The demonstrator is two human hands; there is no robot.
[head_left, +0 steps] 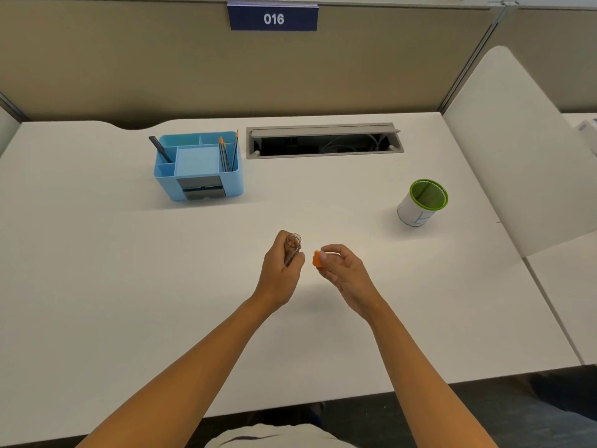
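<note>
Hands: left hand (280,270) wrapped round a clear tube (292,246); right hand (343,270) pinching its orange cap (317,259).
Tube: upright in the left fist, above the worktop (129,286).
Cap: just right of the tube mouth, apart from it.
Done: cap appears to be off.
Left: probably tipping out the contents or recapping.

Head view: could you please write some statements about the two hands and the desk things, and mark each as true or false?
1. The left hand grips a small clear tube. True.
2. A small orange cap closes the tube. False: the right hand pinches it, apart from the tube.
3. The blue plastic desk organiser holds pencils. True.
4. The white cup with a green rim stands inside the organiser. False: it stands on the white desk, to its right.
</note>
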